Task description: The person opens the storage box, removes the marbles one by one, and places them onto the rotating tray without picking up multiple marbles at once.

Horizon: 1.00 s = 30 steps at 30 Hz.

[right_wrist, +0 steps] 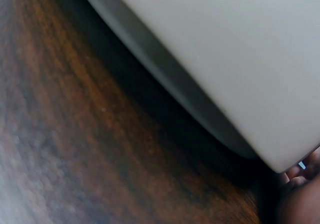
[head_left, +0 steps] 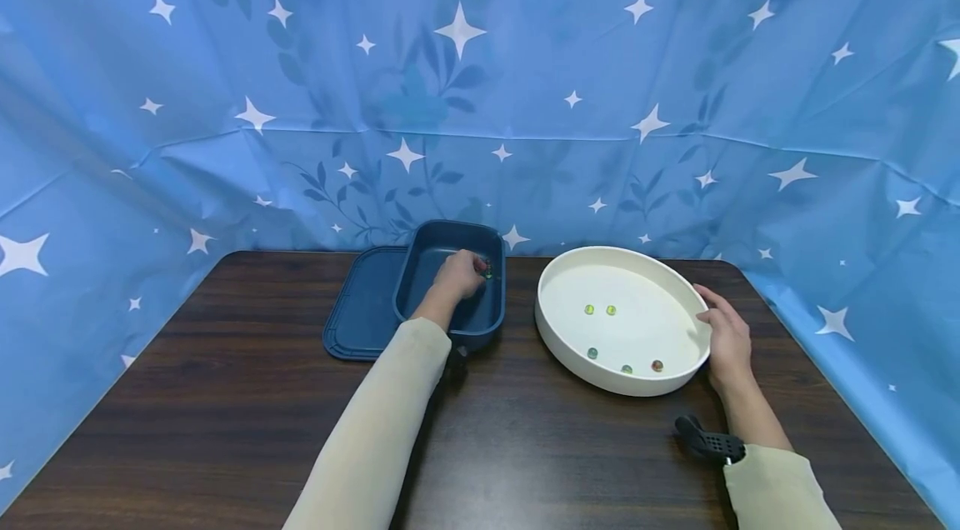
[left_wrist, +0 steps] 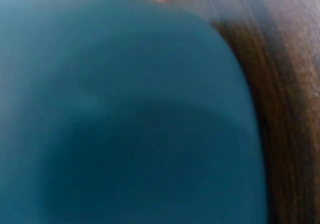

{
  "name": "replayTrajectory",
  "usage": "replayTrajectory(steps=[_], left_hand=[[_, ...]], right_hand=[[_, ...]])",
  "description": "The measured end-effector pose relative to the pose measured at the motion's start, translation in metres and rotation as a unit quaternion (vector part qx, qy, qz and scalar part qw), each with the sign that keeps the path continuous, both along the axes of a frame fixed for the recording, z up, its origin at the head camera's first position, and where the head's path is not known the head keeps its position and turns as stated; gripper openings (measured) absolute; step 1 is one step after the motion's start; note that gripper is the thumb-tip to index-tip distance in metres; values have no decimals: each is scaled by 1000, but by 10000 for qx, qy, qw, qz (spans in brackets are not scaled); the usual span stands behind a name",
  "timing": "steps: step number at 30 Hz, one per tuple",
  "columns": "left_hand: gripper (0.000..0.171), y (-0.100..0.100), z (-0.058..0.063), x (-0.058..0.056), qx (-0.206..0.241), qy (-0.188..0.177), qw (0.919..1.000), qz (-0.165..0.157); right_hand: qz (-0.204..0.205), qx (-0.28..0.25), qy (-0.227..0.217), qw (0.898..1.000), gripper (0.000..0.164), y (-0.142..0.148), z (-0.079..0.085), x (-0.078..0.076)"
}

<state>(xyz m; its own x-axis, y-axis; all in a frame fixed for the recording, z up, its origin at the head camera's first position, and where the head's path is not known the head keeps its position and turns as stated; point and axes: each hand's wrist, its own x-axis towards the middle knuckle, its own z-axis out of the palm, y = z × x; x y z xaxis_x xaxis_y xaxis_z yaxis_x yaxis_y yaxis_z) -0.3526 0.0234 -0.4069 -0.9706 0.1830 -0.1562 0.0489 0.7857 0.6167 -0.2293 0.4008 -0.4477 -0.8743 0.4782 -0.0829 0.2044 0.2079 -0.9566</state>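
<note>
My left hand [head_left: 459, 276] reaches down into a dark blue rectangular box [head_left: 495, 318], fingers bent toward its right side. Small green glass marbles [head_left: 488, 271] show right at the fingertips; whether the fingers pinch one I cannot tell. In the left wrist view the box's wall [left_wrist: 150, 83] fills most of the picture and hides the fingers. My right hand [head_left: 729, 338] grips the right rim of a round white tray [head_left: 547, 328], also large in the right wrist view. Inside the tray lie two yellow marbles [head_left: 611, 310], two greenish ones [head_left: 592, 353] and a reddish one [head_left: 657, 366].
A flat blue lid [head_left: 363, 305] lies left of the box, partly behind it. Everything stands on a dark wooden table [head_left: 225, 397]. A blue curtain with white stars [head_left: 480, 97] hangs behind the table's far edge. A black strap device [head_left: 708, 440] sits on the right wrist.
</note>
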Motion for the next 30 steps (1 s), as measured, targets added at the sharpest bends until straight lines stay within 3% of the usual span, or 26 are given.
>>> replayTrajectory(steps=[5,18,23,30], left_hand=[[29,1,-2,-1,-333,1,9993,-190],[13,3,-6,-2,-739,192,9964,-380],[13,2,-2,1,-626,373,9969,-285],[15,2,13,8,-275,620,9977,-52]], right_hand=[[-2,9,35,10000,58,-2,1,0],[48,-73,30,10000,58,-2,0,0],[47,10,15,10000,58,-2,0,0],[24,-39,-2,10000,57,-1,-1,1]])
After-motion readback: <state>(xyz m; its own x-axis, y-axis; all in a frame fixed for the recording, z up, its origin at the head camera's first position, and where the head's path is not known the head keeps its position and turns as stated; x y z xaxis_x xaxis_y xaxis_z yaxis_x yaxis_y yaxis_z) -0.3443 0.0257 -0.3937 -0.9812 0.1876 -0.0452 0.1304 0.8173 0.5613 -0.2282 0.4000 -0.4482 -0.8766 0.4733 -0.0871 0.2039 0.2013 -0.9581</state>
